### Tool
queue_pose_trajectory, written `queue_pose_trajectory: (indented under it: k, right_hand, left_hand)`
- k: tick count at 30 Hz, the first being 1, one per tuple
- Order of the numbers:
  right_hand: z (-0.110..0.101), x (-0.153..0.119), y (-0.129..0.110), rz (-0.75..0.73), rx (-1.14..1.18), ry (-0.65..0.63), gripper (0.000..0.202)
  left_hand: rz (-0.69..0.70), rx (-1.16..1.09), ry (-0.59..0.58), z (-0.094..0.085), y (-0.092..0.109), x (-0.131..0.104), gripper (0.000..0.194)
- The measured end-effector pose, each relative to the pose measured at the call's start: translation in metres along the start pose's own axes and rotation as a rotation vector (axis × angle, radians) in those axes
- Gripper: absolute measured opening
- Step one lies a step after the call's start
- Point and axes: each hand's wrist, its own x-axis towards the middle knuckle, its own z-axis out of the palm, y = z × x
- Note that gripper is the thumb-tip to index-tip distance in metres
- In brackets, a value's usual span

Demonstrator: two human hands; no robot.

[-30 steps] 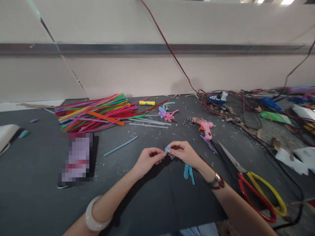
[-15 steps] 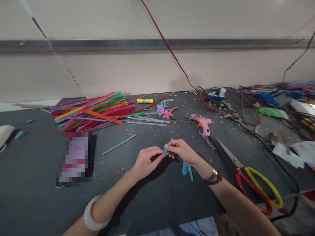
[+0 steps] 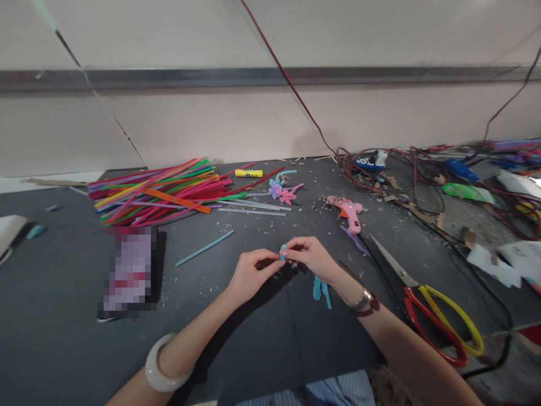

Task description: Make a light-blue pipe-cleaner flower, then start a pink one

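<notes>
Small blue piece: between the fingertips of both hands, left of the pink glue gun and nearer the wearer; its exact form is mostly hidden.
Right hand: thumb and fingers pinched on the blue piece — the hand nearer the glue gun.
Left hand: thumb and fingertips closed on the piece's other side, farther left of the glue gun.
Pink glue gun: lying on the dark tabletop, orange trigger showing.
Blue looped strips: on the nearer side of the glue gun, just beside the right wrist.
Purple strip: curved, just nearer than the glue gun's handle.
Scissors: right of the glue gun and nearer, blades slanting towards it, one handle red, one yellow.
Fuzzy flowers: left of the glue gun, in pink, purple and blue.
Straight blue strip: well left of the glue gun.
Pale sticks: left of the glue gun, beside the coloured stems — a loose heap farther left.
Yellow tube: beyond the glue gun, to its left.
Red cables: tangled beyond the glue gun, trailing right.
</notes>
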Motion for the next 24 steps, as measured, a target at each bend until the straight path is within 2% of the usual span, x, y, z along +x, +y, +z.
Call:
queue_pose_trajectory:
  k: [15,24]
  right_hand:
    - [0.006,-0.004,-0.002,0.034,0.077,0.024,0.022]
    - [0.008,-0.009,-0.012,0.2,0.317,-0.1,0.022]
  left_hand:
    - [0.04,0.053,0.053,0.002,0.004,-0.001,0.018]
    - [0.115,-0.008,0.054,-0.001,0.008,-0.003,0.012]
